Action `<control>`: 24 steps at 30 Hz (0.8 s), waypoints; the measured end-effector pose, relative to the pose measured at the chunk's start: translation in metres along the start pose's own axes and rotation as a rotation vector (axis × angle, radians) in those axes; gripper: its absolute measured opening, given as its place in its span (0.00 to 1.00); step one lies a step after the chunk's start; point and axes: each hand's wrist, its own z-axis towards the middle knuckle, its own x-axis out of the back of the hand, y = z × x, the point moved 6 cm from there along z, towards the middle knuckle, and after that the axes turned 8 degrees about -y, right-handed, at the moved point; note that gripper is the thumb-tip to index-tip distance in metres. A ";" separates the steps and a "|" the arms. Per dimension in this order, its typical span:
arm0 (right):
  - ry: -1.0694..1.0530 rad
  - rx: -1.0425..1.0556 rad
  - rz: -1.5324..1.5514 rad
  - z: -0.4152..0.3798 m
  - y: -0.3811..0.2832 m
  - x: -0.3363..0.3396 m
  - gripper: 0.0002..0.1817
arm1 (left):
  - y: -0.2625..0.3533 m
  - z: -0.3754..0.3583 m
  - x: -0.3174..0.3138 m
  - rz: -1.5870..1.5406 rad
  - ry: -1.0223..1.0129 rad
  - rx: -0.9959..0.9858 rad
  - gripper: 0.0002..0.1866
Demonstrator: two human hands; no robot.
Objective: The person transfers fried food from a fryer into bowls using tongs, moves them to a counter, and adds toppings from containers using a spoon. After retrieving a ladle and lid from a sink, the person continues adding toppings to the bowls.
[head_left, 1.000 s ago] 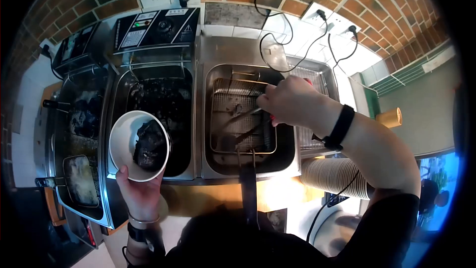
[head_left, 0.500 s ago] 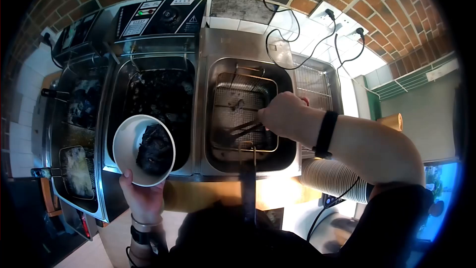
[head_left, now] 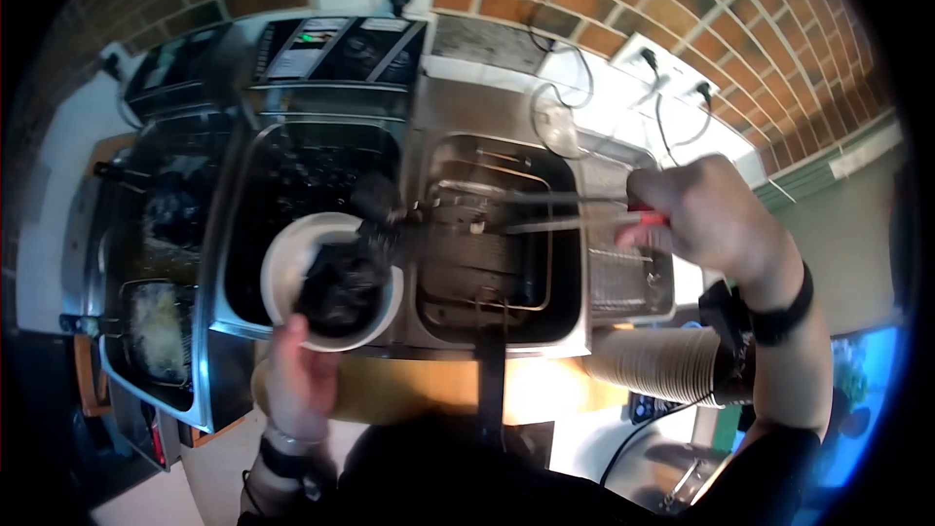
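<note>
A white bowl [head_left: 282, 278] with dark, crumpled black food [head_left: 341, 292] inside is held from below by my left hand [head_left: 304, 375], thumb at its near rim. My right hand [head_left: 711, 219] is closed on the red-ended grip of long metal tongs [head_left: 570, 224], which reach left across a fryer basket. At the tongs' far end, a blurred black lump [head_left: 375, 205] hangs over the bowl's right rim. Under the tongs, the wire fryer basket [head_left: 545, 278] sits in a metal vat, its dark handle [head_left: 492, 370] pointing toward me.
Behind the bowl, a vat [head_left: 321, 161] holds dark liquid with black pieces. Further left, a fryer basket [head_left: 159, 331] contains pale frying food. A wire rack [head_left: 628, 278] lies right of the basket vat, with stacked paper bowls [head_left: 653, 360] nearer me. Cords hang from wall sockets [head_left: 648, 58].
My right hand has moved right and up, and the tongs have swung out of the basket toward the bowl with a black lump at their tips. The bowl has shifted right.
</note>
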 end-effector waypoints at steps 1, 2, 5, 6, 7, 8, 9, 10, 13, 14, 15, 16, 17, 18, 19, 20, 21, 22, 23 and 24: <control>0.028 0.046 -0.025 0.003 -0.015 0.007 0.15 | -0.003 0.004 -0.005 0.003 -0.015 -0.002 0.27; 0.052 0.082 -0.051 0.006 -0.031 0.012 0.15 | -0.006 0.007 -0.010 0.004 -0.037 0.004 0.27; -0.015 0.069 -0.075 0.015 -0.054 0.003 0.16 | -0.011 0.009 -0.033 -0.057 -0.182 -0.001 0.27; -0.039 0.074 -0.082 0.018 -0.059 -0.003 0.18 | -0.016 0.012 -0.031 0.016 -0.201 -0.023 0.27; -0.117 0.028 -0.066 0.021 -0.061 -0.010 0.19 | -0.020 0.012 -0.029 0.004 -0.209 0.038 0.27; -0.115 0.025 -0.069 0.020 -0.064 -0.007 0.19 | -0.023 0.011 -0.029 -0.010 -0.216 0.100 0.27; -0.151 -0.012 -0.077 0.017 -0.065 -0.004 0.18 | -0.022 0.010 -0.031 -0.012 -0.220 0.097 0.27; -0.187 -0.049 -0.085 0.015 -0.065 -0.001 0.18 | -0.021 0.008 -0.032 -0.090 -0.199 0.108 0.23; -0.161 -0.068 -0.064 0.002 -0.060 0.013 0.24 | -0.027 0.009 -0.025 -0.186 -0.168 0.124 0.20; -0.161 -0.072 -0.066 0.000 -0.058 0.017 0.24 | -0.027 0.011 -0.022 -0.205 -0.155 0.123 0.20; -0.152 -0.070 -0.059 -0.003 -0.057 0.020 0.25 | -0.026 0.012 -0.023 -0.207 -0.161 0.123 0.20; -0.144 -0.069 -0.050 -0.005 -0.055 0.022 0.26 | -0.023 0.013 -0.025 -0.195 -0.171 0.121 0.21; -0.146 -0.075 -0.050 -0.007 -0.053 0.022 0.26 | -0.021 0.013 -0.028 -0.183 -0.180 0.119 0.22; -0.153 -0.082 -0.054 -0.007 -0.050 0.022 0.26 | -0.020 0.014 -0.029 -0.185 -0.184 0.121 0.22; -0.161 -0.089 -0.057 -0.007 -0.045 0.020 0.26 | -0.020 0.014 -0.032 -0.131 -0.212 0.130 0.26; -0.166 -0.093 -0.054 -0.008 -0.039 0.019 0.26 | -0.020 0.014 -0.034 -0.078 -0.238 0.142 0.30; -0.160 -0.110 -0.029 -0.008 -0.029 0.018 0.26 | -0.020 0.013 -0.035 -0.080 -0.238 0.150 0.30; -0.157 -0.129 -0.003 -0.009 -0.019 0.016 0.27 | -0.018 0.012 -0.034 -0.084 -0.206 0.139 0.31; -0.139 -0.176 0.026 -0.012 -0.006 0.014 0.27 | -0.019 0.012 -0.031 -0.087 -0.175 0.131 0.32; -0.151 -0.186 0.029 -0.012 0.005 0.006 0.27 | -0.020 0.014 -0.025 -0.094 -0.187 0.122 0.33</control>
